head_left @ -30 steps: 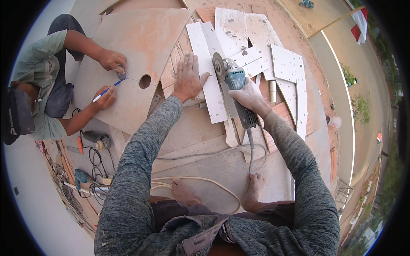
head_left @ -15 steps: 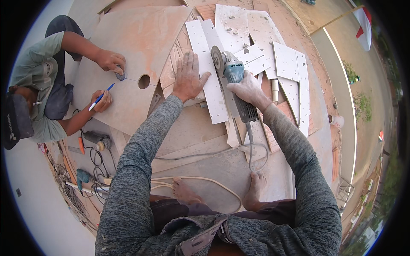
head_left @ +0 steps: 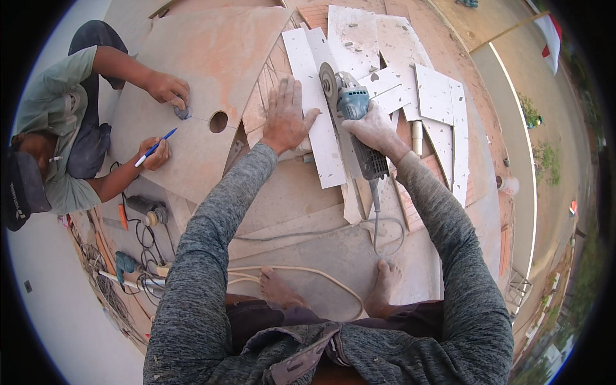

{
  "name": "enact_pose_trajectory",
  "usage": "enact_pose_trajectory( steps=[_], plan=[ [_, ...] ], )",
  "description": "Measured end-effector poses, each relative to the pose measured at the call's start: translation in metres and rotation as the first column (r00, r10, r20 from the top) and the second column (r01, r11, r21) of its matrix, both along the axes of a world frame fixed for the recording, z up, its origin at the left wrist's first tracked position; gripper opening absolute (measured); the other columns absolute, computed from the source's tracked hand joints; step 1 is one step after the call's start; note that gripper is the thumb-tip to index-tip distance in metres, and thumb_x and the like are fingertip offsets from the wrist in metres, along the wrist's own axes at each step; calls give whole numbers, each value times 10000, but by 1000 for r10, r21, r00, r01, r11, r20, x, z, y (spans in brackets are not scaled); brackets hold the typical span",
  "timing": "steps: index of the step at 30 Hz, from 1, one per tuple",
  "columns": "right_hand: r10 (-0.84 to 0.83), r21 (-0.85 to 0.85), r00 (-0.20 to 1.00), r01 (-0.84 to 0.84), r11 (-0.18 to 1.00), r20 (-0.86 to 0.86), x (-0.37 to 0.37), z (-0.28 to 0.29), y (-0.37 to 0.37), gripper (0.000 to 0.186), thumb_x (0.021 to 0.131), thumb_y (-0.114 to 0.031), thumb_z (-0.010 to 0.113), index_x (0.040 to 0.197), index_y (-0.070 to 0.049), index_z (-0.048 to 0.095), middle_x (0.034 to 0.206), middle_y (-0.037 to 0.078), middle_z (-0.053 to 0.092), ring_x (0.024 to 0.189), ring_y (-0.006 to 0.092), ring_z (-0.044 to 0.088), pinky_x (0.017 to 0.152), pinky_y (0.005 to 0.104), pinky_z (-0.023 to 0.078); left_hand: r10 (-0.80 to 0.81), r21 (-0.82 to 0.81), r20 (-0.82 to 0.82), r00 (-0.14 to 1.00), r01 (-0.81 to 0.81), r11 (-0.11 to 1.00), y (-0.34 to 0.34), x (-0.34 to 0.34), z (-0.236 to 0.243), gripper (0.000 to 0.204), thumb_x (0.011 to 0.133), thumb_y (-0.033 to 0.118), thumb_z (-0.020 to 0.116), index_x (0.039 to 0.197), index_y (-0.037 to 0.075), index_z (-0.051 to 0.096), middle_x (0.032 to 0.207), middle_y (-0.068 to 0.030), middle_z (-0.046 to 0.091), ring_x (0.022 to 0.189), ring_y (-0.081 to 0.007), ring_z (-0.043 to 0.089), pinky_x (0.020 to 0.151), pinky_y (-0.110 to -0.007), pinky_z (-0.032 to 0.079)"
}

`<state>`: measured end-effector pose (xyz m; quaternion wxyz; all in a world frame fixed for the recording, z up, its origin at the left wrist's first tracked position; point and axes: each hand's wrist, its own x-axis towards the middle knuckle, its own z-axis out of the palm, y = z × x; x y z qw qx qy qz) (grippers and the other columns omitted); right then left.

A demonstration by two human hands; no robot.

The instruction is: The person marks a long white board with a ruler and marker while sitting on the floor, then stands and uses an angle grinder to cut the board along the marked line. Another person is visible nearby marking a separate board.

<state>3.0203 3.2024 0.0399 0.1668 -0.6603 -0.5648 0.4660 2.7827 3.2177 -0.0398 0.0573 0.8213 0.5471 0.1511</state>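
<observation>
My right hand [head_left: 377, 131], dusted white, is wrapped round the body of a teal and black angle grinder [head_left: 353, 104]. Its cutting disc [head_left: 329, 83] stands on edge beside a long white speckled tile strip [head_left: 326, 157]; whether it touches the tile cannot be told. Flat and with thumb spread, my left hand [head_left: 287, 120] rests at the left edge of that strip, left of the disc. The grinder's cord [head_left: 376, 200] runs down toward my bare feet.
Left, a co-worker's hands [head_left: 168, 90] hold a blue pen [head_left: 156, 147] and a small rounded object on a large tile [head_left: 192, 58] with a round hole [head_left: 219, 122]. White offcuts [head_left: 436, 96] overlap at right. Power tools [head_left: 146, 208] and tangled cables lie lower left; a hose [head_left: 321, 273] curves between my feet.
</observation>
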Motion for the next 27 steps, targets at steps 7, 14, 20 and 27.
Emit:
enact_pose_trajectory(
  steps=[7, 14, 20, 27],
  plan=[
    [0, -32, 996, 3, 999, 89, -1, -6, 9, 719, 692, -316, 747, 1176, 188, 578, 1057, 309, 696, 1004, 371, 714, 913, 397, 564, 1, 2, 13, 1000, -1, 1000, -1, 0, 0, 827, 999, 469, 556, 1522, -126, 318, 1604, -320, 292, 1529, -439, 222, 1249, -554, 134],
    [5, -49, 996, 0, 999, 88, -3, -8, 12, 770, 690, -329, 747, 1218, 194, 546, 1103, 312, 682, 1028, 373, 708, 931, 399, 560, -3, 4, -16, 1000, 3, 1000, 0, -2, 1, 824, 1003, 463, 547, 1520, -135, 312, 1599, -333, 289, 1528, -445, 219, 1250, -556, 130],
    [-5, -50, 996, 9, 999, 87, -3, -13, 19, 784, 690, -331, 742, 1243, 185, 535, 1103, 303, 685, 1019, 369, 711, 932, 396, 558, -8, -11, -1, 1000, 8, 1000, -1, -1, 4, 829, 1002, 470, 544, 1520, -135, 312, 1595, -333, 297, 1528, -449, 216, 1250, -559, 128],
    [-24, -70, 994, 32, 997, 110, -9, 5, 21, 778, 690, -317, 743, 1249, 183, 537, 1113, 295, 687, 1024, 358, 711, 924, 386, 559, -9, 3, -8, 1000, 9, 1000, -1, -2, 1, 829, 1002, 467, 544, 1522, -134, 308, 1590, -333, 304, 1526, -451, 219, 1247, -565, 131]
  ],
)
